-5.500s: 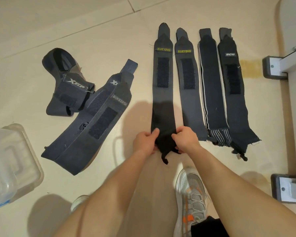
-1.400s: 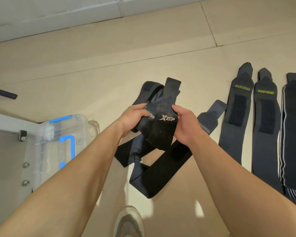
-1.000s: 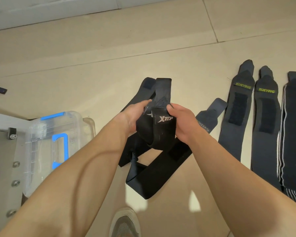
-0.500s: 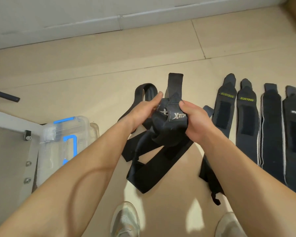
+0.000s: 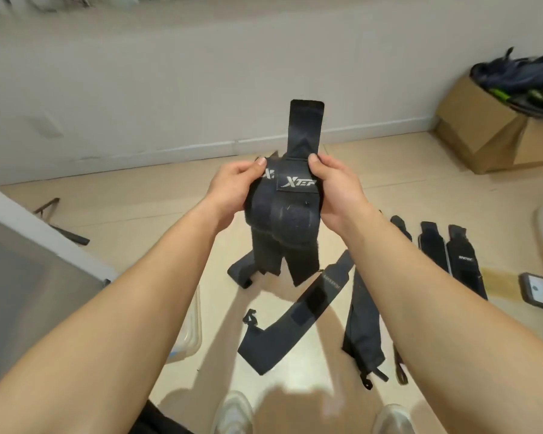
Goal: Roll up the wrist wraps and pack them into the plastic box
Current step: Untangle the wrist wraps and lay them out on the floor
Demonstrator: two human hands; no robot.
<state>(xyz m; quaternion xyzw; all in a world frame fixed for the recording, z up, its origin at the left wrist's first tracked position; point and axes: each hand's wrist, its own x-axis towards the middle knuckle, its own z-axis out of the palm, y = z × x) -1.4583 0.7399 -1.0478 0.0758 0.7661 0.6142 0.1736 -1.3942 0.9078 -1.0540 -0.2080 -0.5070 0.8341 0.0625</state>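
Raised off the floor (image 5: 420, 170) since earlier, the Xtep wraps (image 5: 284, 214) are gripped by left hand (image 5: 232, 186) and right hand (image 5: 334, 189), fingers curled round them; rolling not yet begun.

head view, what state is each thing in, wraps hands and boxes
black XTEP wrist wraps, held above the floor, bunched, ends hanging loose
left hand, gripping the bunch's left side
right hand, gripping its right side
dark grey wrist wrap, flat on the floor, unrolled
row of dark wraps at right, flat, unrolled
clear plastic box, mostly hidden by left arm, state unclear
brown cardboard box, open, stuffed with gear
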